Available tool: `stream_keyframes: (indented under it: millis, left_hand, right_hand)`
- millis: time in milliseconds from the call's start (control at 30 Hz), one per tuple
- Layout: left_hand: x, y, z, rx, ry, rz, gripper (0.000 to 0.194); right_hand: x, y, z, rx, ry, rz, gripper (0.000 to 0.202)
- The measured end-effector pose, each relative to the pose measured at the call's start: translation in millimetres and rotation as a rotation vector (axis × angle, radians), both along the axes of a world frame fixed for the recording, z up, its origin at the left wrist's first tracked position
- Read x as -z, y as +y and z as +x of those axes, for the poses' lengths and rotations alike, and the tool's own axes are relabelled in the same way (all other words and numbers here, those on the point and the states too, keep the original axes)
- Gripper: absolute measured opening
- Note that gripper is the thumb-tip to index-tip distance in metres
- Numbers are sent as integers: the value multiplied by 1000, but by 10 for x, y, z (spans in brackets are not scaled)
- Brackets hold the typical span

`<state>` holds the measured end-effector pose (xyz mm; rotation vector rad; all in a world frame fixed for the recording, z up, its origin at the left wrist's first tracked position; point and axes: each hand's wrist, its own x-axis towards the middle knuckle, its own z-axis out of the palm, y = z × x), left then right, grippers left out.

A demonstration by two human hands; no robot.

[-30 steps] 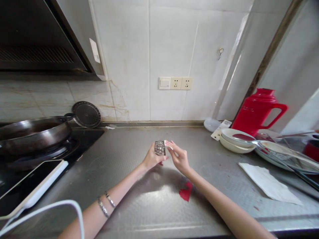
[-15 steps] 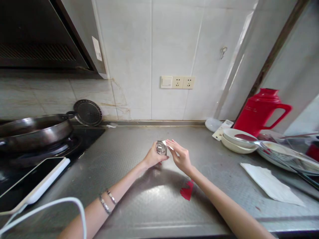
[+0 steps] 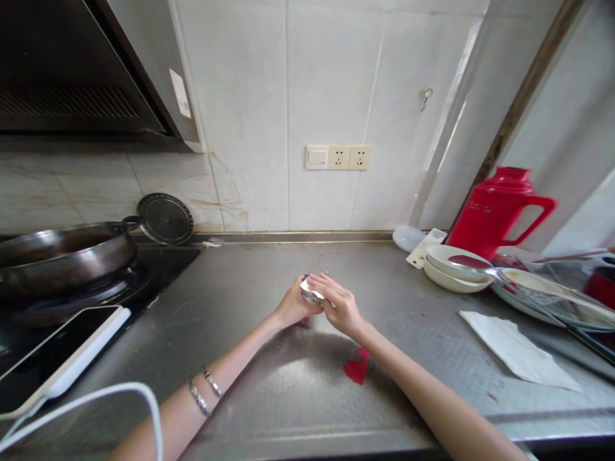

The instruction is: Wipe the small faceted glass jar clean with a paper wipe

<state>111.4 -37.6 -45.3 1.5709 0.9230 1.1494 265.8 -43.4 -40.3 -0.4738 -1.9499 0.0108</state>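
Observation:
Above the middle of the metal counter, my left hand (image 3: 291, 303) wraps around a small clear glass-like object (image 3: 306, 297) with a squarish face, mostly covered by fingers. My right hand (image 3: 343, 307) presses a small white piece of tissue or paper (image 3: 312, 290) over that face, its fingers bent across the top. Both hands touch each other around the object. Below and right of them, a torn red scrap (image 3: 356, 367) lies flat on the counter (image 3: 269, 397). Another small reddish bit shows under my hands, too hidden to name.
To the left, a pan (image 3: 67, 259) sits on the stove, with a phone (image 3: 57, 355) and a white cable (image 3: 120, 387) nearer. On the right are a white paper napkin (image 3: 519, 352), stacked bowls (image 3: 454, 278), plates and a red thermos (image 3: 494, 211). A wall socket (image 3: 339, 157) is behind.
My right hand has moved left over the clear object, bringing the white piece across its face. My left hand keeps its hold. The whole view has shifted slightly.

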Motion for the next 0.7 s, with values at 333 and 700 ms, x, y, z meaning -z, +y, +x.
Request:
stream_keyframes:
  millis: [333,700]
  left_hand:
    - [-4,17,-32,-80,105,28,58]
    - [-42,-2,-34,-163,208,75,66]
  right_hand:
    - [-60,16,53,49,-107,80,44]
    - [-61,62,76,131,-40,87,44]
